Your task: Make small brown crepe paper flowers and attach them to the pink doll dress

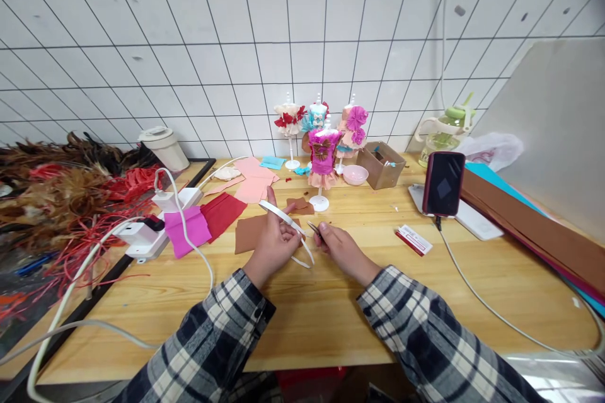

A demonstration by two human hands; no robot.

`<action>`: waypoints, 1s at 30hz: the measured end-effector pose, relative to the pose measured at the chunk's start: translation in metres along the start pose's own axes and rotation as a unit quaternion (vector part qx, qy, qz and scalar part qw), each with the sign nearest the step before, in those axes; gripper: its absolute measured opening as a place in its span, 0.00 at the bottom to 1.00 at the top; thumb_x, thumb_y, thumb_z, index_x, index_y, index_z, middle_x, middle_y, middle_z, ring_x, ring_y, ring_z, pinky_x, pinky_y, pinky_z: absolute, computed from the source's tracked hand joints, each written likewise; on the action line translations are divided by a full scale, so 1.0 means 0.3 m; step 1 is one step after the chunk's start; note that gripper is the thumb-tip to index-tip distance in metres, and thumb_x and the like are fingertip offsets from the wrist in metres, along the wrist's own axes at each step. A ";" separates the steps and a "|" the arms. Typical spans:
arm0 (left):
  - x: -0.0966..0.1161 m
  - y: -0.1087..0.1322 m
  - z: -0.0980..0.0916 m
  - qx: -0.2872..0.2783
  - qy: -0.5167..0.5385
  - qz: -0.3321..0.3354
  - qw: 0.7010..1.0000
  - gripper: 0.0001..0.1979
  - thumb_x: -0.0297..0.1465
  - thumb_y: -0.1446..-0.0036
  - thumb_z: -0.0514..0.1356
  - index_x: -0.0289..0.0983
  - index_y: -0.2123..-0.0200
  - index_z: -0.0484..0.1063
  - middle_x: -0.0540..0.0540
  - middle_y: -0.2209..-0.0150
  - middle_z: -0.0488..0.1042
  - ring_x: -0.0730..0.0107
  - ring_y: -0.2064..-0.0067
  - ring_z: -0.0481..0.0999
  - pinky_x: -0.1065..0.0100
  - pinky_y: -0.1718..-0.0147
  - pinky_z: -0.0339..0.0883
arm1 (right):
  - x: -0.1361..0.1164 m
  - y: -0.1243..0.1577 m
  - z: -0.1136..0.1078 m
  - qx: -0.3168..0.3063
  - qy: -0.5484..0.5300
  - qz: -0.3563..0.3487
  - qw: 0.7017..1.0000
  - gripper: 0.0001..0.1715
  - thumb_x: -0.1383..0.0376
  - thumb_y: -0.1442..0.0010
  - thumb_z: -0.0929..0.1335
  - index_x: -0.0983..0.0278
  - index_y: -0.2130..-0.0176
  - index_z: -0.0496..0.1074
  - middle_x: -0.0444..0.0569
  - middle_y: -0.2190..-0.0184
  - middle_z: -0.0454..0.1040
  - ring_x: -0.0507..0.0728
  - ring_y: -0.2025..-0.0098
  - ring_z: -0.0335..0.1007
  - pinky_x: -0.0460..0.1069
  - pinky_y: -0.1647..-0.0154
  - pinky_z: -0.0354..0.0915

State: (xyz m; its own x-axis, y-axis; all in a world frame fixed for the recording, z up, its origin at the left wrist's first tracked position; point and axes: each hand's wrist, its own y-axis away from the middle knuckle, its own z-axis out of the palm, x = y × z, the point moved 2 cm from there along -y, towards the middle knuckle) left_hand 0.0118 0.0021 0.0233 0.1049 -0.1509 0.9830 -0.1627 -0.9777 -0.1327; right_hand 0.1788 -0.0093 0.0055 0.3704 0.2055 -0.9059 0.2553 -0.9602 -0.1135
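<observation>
My left hand (276,245) is closed around a narrow roll of white tape (282,214), its thumb pointing up through the ring. A loose white end curls down in front of the fingers. Just to the right, my right hand (343,249) pinches a small dark pointed tool (316,230), mostly hidden by the fingers; its tip points toward the tape. Behind the hands stands a mini dress form (324,150) in magenta paper with a brown bow and a peach skirt. Brown paper (248,234) lies beneath and beside my left hand.
Several more dressed mini forms (290,119) stand behind, near a pink bowl (355,174) and a cardboard box (382,165). Peach (258,179), red (222,213) and magenta paper (188,231) lie left, beside power strips (142,241). A phone (443,184) and its cable are at right.
</observation>
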 end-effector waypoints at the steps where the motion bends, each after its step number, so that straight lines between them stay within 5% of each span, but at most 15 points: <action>1: 0.001 0.002 0.001 0.007 -0.008 0.003 1.000 0.56 0.25 0.52 0.64 0.54 0.36 0.22 0.35 0.40 0.59 0.81 0.71 0.72 0.73 0.72 0.70 | -0.007 0.005 0.010 -0.017 0.015 -0.001 1.000 0.29 0.51 0.33 0.49 0.62 0.72 0.64 0.42 0.79 0.62 0.51 0.74 0.59 0.47 0.70 0.55; 7: 0.006 0.009 0.009 0.009 0.005 0.005 1.000 0.59 0.24 0.53 0.65 0.52 0.36 0.20 0.33 0.38 0.57 0.81 0.71 0.73 0.75 0.73 0.70 | -0.026 0.016 0.036 -0.031 0.123 -0.011 0.992 0.26 0.54 0.33 0.50 0.61 0.72 0.64 0.45 0.75 0.68 0.53 0.71 0.61 0.47 0.68 0.55; 18: 0.027 0.018 0.030 -0.019 0.054 -0.026 0.998 0.61 0.23 0.56 0.65 0.53 0.37 0.18 0.34 0.40 0.61 0.85 0.75 0.70 0.77 0.76 0.68 | -0.006 0.013 0.047 -0.046 0.121 -0.017 0.991 0.28 0.53 0.33 0.50 0.61 0.72 0.65 0.45 0.75 0.68 0.53 0.72 0.62 0.47 0.68 0.56; 27: 0.026 -0.004 -0.014 0.016 0.070 -0.004 0.997 0.63 0.24 0.55 0.65 0.54 0.39 0.13 0.31 0.38 0.57 0.84 0.74 0.70 0.75 0.75 0.67 | -0.003 -0.010 -0.021 0.016 0.158 0.026 0.987 0.30 0.44 0.40 0.57 0.63 0.78 0.63 0.42 0.80 0.62 0.50 0.76 0.57 0.45 0.75 0.49; 30: 0.026 -0.007 -0.016 0.015 0.083 0.001 0.996 0.62 0.23 0.55 0.65 0.54 0.38 0.15 0.31 0.38 0.57 0.86 0.75 0.68 0.76 0.75 0.65 | 0.010 -0.013 -0.017 -0.010 0.186 0.042 0.982 0.29 0.44 0.41 0.58 0.63 0.78 0.64 0.42 0.80 0.63 0.50 0.76 0.56 0.46 0.76 0.47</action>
State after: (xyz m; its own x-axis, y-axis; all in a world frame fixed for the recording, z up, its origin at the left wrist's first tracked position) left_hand 0.0082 0.0038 0.0319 -0.0599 -0.1295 0.9898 -0.1324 -0.9818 -0.1365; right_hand 0.1833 -0.0041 0.0053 0.6906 0.1836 -0.6996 0.2260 -0.9736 -0.0324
